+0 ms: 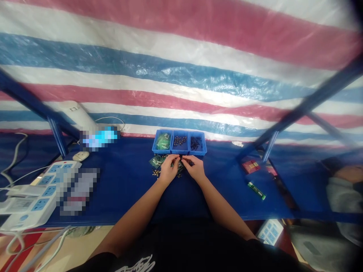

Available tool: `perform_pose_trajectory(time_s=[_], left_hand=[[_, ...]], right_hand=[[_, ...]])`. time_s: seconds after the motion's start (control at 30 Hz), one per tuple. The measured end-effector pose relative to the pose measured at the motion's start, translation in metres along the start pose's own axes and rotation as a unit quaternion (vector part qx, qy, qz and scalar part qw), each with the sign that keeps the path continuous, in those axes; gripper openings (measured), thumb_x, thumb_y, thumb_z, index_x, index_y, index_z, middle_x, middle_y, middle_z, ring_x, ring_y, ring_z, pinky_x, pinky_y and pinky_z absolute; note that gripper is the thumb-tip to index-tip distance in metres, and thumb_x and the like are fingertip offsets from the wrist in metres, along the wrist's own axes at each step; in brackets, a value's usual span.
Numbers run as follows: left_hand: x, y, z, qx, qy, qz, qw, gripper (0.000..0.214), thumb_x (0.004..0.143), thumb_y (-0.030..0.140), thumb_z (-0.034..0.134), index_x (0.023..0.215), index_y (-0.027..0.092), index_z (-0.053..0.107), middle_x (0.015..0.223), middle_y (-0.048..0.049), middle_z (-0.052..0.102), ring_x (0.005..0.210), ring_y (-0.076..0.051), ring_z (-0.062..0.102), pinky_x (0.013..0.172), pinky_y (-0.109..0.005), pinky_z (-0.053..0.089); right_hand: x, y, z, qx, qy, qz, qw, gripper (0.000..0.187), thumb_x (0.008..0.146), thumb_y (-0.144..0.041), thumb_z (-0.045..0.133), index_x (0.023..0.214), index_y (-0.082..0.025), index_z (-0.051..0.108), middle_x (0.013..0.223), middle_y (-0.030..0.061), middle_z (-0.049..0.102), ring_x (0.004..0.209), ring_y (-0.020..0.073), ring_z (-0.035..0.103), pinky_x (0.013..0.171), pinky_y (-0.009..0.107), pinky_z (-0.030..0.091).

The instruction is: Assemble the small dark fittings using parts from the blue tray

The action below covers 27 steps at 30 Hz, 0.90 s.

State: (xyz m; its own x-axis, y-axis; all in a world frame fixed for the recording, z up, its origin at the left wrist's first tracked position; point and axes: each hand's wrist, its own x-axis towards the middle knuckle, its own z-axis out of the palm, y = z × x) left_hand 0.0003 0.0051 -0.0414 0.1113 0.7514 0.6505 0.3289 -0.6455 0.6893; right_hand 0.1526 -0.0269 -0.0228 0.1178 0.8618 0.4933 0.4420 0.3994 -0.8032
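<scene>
My left hand (169, 168) and my right hand (195, 166) meet at the middle of the blue table, fingertips pinched close together. Between them is a small dark piece, too small to name. Beneath and beside my left hand lies a pile of green circuit boards (155, 161), with small brass-coloured parts (155, 173) at its lower left. Just beyond my fingers stand three joined blue bins. The left bin (161, 152) holds green boards, the middle bin (180, 152) small brass-and-dark parts, the right bin (197, 153) thin black parts.
A white power strip (59, 181) with plugs and cables lies at left, near a blurred-out object (81, 190). A white cylinder (78, 115) stands behind. On the right are a red packet (250, 166) and a green tube-like packet (256, 190). Another person's grey sleeve (344, 194) shows far right.
</scene>
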Motion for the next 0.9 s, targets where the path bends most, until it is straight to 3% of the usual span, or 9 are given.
perform_pose_trajectory(time_s=[0.23, 0.9], left_hand=[[0.0, 0.006, -0.001, 0.001, -0.018, -0.036, 0.999, 0.027, 0.088, 0.029, 0.061, 0.113, 0.019, 0.057, 0.095, -0.0049, 0.068, 0.067, -0.011, 0.065, 0.069, -0.026, 0.057], [-0.001, 0.005, 0.0, -0.035, -0.024, -0.041, 0.998, 0.031, 0.089, 0.03, 0.06, 0.117, 0.019, 0.052, 0.098, -0.0063, 0.069, 0.069, -0.011, 0.066, 0.068, -0.026, 0.056]], right_hand=[[0.002, -0.006, -0.005, -0.008, 0.019, 0.01, 1.0, 0.017, 0.085, -0.03, 0.062, 0.095, -0.023, 0.073, 0.092, 0.0048, 0.072, 0.073, 0.0168, 0.067, 0.072, 0.03, 0.055], [0.003, -0.014, -0.005, -0.007, 0.017, 0.029, 0.999, 0.02, 0.087, -0.034, 0.059, 0.096, -0.022, 0.072, 0.089, 0.0051, 0.072, 0.072, 0.0174, 0.066, 0.072, 0.031, 0.055]])
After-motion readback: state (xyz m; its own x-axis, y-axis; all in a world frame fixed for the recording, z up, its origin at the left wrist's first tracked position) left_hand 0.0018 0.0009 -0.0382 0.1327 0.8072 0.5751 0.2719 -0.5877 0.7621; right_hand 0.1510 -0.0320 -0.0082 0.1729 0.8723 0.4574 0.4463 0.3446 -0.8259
